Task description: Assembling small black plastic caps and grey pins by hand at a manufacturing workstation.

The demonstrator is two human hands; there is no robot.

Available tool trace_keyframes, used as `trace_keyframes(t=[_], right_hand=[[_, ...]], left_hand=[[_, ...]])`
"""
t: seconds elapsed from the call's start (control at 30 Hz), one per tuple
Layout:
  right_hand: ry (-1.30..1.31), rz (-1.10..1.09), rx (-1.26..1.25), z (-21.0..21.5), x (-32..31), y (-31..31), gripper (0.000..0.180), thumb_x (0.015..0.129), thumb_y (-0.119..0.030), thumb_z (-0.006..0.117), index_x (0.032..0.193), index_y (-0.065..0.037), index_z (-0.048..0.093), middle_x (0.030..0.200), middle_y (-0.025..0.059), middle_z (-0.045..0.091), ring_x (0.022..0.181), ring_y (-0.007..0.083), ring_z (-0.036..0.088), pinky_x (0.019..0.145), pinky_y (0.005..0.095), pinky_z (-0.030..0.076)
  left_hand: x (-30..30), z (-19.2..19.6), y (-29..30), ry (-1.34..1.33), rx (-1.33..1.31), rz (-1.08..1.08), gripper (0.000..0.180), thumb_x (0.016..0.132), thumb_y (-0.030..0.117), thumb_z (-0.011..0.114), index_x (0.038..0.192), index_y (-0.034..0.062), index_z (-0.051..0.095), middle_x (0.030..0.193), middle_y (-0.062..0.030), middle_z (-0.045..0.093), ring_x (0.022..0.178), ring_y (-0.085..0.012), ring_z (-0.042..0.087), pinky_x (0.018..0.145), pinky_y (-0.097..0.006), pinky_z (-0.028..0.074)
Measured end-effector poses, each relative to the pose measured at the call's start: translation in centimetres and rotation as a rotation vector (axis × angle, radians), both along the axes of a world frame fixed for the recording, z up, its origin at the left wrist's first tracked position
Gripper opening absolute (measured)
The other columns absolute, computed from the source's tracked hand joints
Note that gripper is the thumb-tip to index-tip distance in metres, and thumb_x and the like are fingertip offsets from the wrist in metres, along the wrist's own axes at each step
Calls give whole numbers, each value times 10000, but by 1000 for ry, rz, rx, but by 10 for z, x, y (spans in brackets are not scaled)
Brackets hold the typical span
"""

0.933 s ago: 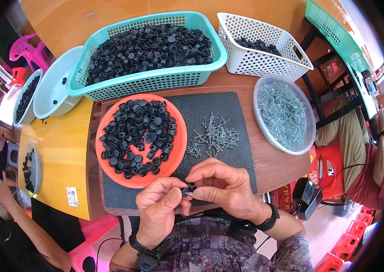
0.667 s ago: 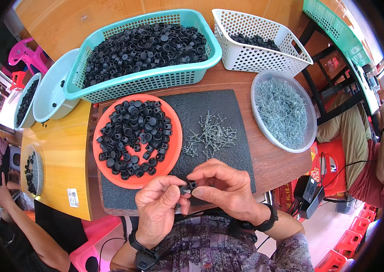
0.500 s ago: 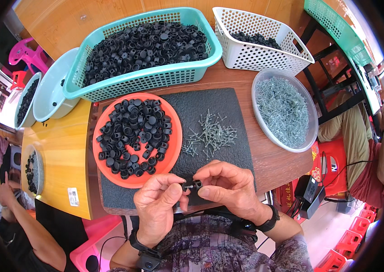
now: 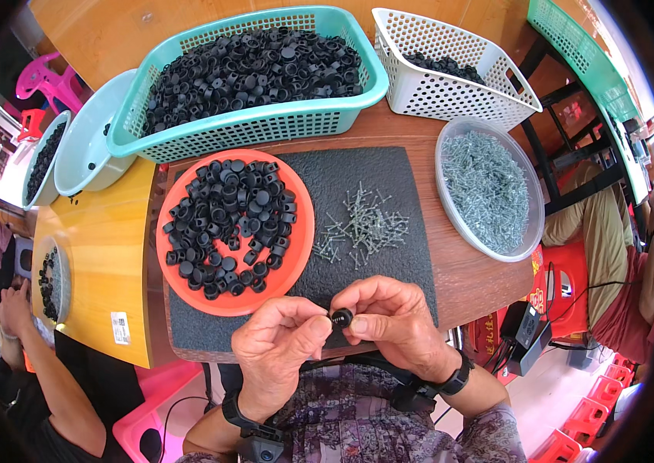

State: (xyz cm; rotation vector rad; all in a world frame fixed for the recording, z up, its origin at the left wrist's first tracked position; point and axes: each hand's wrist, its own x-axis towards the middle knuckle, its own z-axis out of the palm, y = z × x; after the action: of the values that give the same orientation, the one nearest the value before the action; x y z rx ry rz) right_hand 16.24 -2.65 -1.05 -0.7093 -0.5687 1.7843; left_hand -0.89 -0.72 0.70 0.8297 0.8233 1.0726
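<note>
Both hands meet over the near edge of the dark mat [image 4: 388,289]. My right hand [image 4: 396,324] pinches a small round black plastic fitting [image 4: 342,317] between thumb and fingers. A short threaded screw [image 4: 337,319] shows at the fitting's left side. My left hand [image 4: 280,339] is closed at that side, its thumb and fingertips at the screw's end; they partly hide what they grip. Just beyond my left hand, an orange-red plate [image 4: 175,284] carries many similar black fittings [image 4: 226,216]. A loose heap of silvery screws [image 4: 369,224] lies on the mat beyond my right hand.
At the back stand a teal basket [image 4: 265,119] of black parts and a white basket [image 4: 450,99]. A clear tub [image 4: 531,231] full of screws stands right. Light-blue basins [image 4: 72,174] and a yellow table [image 4: 103,270] are left, where another person's arm [image 4: 57,378] shows.
The fitting has turned and the gap between my hands has narrowed; less of the screw shows. The view has shifted slightly.
</note>
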Motion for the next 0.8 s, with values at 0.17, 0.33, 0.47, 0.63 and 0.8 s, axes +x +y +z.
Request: trace_keyframes(t=[0.17, 0.33, 0.47, 0.63, 0.8], right_hand=[[-33, -15, 5, 1, -1, 0, 258, 838, 30, 610, 1093, 40, 576, 941, 81, 643, 847, 123, 625, 753, 252, 539], [-58, -21, -1, 1, -2, -1, 254, 831, 42, 614, 1083, 37, 584, 936, 74, 642, 837, 111, 621, 757, 244, 535], [-87, -27, 16, 2, -3, -1, 259, 827, 40, 621, 1084, 33, 586, 933, 69, 641, 832, 108, 621, 753, 239, 535], [-198, -43, 71, -1, -4, -2, 269, 824, 60, 617, 1089, 27, 589, 920, 38, 617, 814, 77, 588, 722, 203, 505], [-353, -119, 167, 1, -9, -5, 257, 809, 87, 622, 1059, 31, 590, 941, 28, 563, 810, 60, 548, 707, 191, 478]], left_hand=[[1, -1, 0, 94, 18, 23, 153, 818, 43, 672, 914, -38, 583, 749, -81, 608, 589, -120, 561, 497, -228, 462], [1, -1, -1, 124, 33, 23, 148, 817, 39, 674, 912, -32, 585, 742, -66, 599, 589, -105, 549, 503, -215, 456], [2, -1, -2, 130, 38, 31, 148, 817, 40, 675, 913, -31, 587, 747, -62, 602, 591, -101, 550, 507, -212, 456], [1, -3, -1, 177, 73, 31, 156, 818, 58, 683, 911, -29, 592, 751, -56, 605, 596, -87, 547, 511, -204, 452], [0, -4, -1, 179, 67, 20, 171, 816, 74, 693, 910, -28, 593, 745, -49, 599, 589, -80, 539, 511, -195, 443]])
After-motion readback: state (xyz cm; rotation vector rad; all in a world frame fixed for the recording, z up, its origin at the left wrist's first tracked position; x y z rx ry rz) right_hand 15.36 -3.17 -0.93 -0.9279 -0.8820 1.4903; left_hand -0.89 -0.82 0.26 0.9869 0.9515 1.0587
